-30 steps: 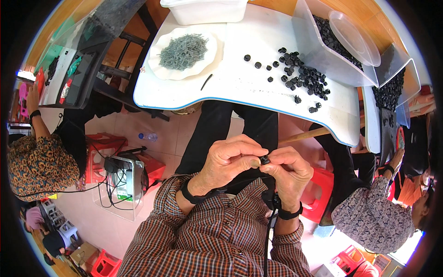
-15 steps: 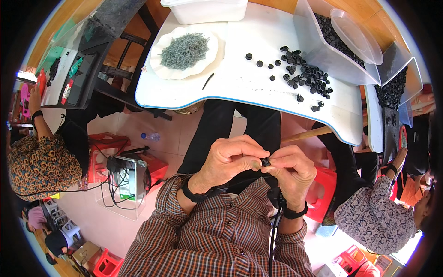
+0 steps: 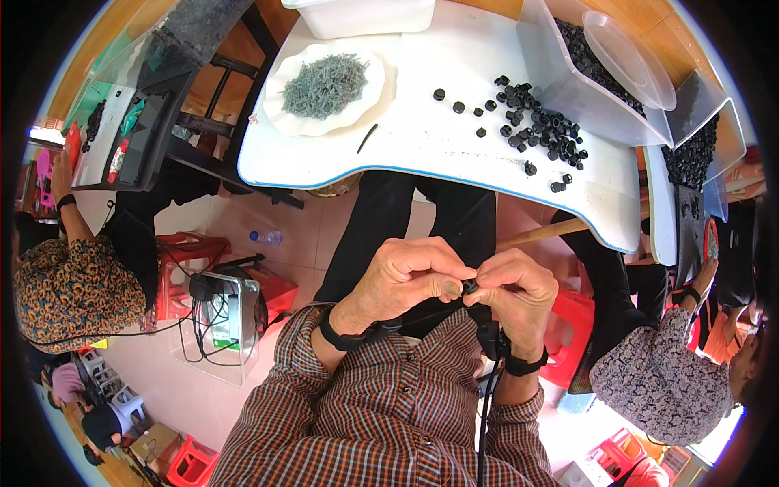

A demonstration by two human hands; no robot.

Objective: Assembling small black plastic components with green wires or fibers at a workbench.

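Note:
Both my hands meet above my lap, short of the table's near edge. Between the fingertips sits a small black cap-like part (image 3: 469, 286), mostly covered by the fingers. My left hand (image 3: 406, 280) pinches it from one side with thumb and forefinger. From the other side my right hand (image 3: 516, 294) grips the same part, fingers curled. On the table (image 3: 422, 150), loose black caps (image 3: 552, 134) of the same look lie scattered at the right. A white wavy-edged plate (image 3: 280, 118) at the left carries a heap of thin grey pins (image 3: 324, 85).
A clear bin (image 3: 560, 77) of black parts stands at the back right, an oval lid (image 3: 629, 61) on it. A white tub (image 3: 365, 18) sits at the far edge. A thin black strip (image 3: 367, 139) lies near the plate. People sit at both sides, near red stools (image 3: 568, 341).
My right hand has shifted slightly up, its fingers changing position a little around the black part. My left hand stays almost in place, still pinching.

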